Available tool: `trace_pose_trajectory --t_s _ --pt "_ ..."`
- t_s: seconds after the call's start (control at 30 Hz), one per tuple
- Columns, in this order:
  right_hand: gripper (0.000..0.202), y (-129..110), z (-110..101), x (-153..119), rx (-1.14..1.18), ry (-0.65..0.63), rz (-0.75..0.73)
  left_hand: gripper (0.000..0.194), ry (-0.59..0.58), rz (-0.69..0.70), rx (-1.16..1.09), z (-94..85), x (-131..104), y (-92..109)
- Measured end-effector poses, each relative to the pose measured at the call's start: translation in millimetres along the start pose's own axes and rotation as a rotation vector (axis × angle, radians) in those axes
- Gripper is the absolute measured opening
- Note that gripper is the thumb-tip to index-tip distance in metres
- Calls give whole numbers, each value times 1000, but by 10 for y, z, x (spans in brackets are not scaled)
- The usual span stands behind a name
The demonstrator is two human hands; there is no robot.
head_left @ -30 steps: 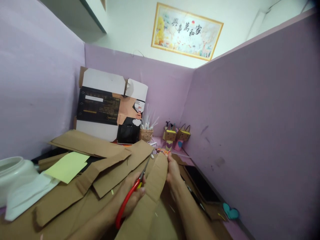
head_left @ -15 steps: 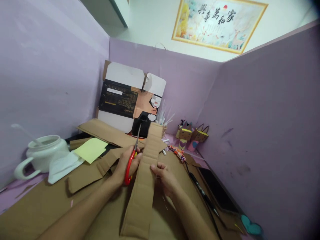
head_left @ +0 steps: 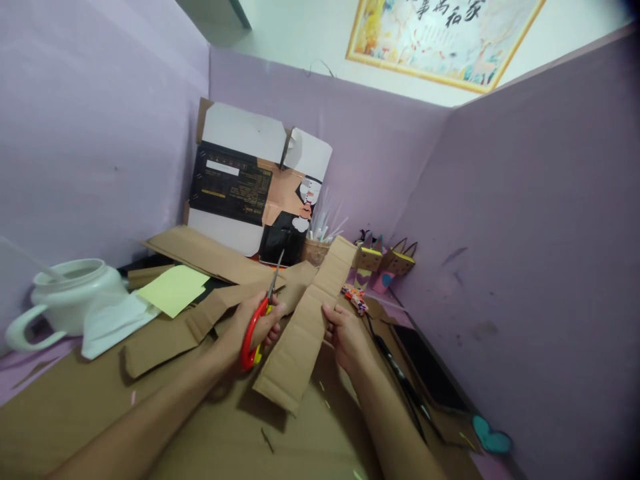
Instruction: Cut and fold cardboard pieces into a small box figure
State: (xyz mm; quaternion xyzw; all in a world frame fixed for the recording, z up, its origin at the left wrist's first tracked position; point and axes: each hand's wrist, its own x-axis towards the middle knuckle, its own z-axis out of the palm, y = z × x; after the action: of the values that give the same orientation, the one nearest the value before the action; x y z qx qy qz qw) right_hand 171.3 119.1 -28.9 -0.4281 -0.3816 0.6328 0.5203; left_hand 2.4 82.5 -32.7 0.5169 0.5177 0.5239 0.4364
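My left hand (head_left: 255,327) is closed around a pair of scissors (head_left: 250,340) with red and yellow handles, blades pointing up and away from me. My right hand (head_left: 347,330) pinches the right edge of a long, creased cardboard strip (head_left: 303,330). The strip is held tilted above the table, its far end leaning right and its near end casting a shadow. A narrow gap separates the scissors from the strip's left edge.
Cut cardboard pieces (head_left: 165,343) and a yellow-green paper (head_left: 174,291) lie left, beside a white teapot-like pot (head_left: 75,293). An unfolded box (head_left: 233,183) leans at the back. A dark phone-like slab (head_left: 427,367) and a teal heart (head_left: 491,435) are right.
The cardboard strip has lifted and swung, its far end moving right and its near end rising off the table. My right hand moved slightly right with it. The view has tilted down a little.
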Motion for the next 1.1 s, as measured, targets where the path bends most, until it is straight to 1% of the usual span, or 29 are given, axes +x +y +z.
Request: trace_pose_trajectory --t_s 0.07,0.2,0.33,0.4,0.43,0.57,0.63,0.7,0.77,0.9,1.1 --pt "20 -14 -18 8 -1 23 -11 28 -36 -18 -13 12 -7 -12" --pt "19 -37 -70 55 -3 74 -43 27 -77 40 15 30 -42 -6" --pt "21 -41 -99 88 -5 74 -85 22 -80 60 64 87 -84 -24" --pt "25 -29 -74 58 -18 28 -84 20 -38 103 93 106 -88 -34" --pt "28 -17 -49 27 -32 -14 -68 19 -1 132 113 104 -83 -33" --pt "37 84 105 -156 -146 -270 66 19 207 240 205 28 -50 26" --pt "38 155 171 -221 -198 -347 91 18 294 307 264 -21 -47 68" --pt "39 223 210 -239 -231 -362 66 17 342 376 329 -50 -59 91" --pt "39 274 225 -219 -258 -348 23 17 353 413 381 -59 -72 89" --pt "41 317 238 -174 -300 -335 -52 19 349 413 370 -65 -61 45" --pt "46 347 268 -156 -312 -373 -124 20 374 405 319 -58 -48 19"
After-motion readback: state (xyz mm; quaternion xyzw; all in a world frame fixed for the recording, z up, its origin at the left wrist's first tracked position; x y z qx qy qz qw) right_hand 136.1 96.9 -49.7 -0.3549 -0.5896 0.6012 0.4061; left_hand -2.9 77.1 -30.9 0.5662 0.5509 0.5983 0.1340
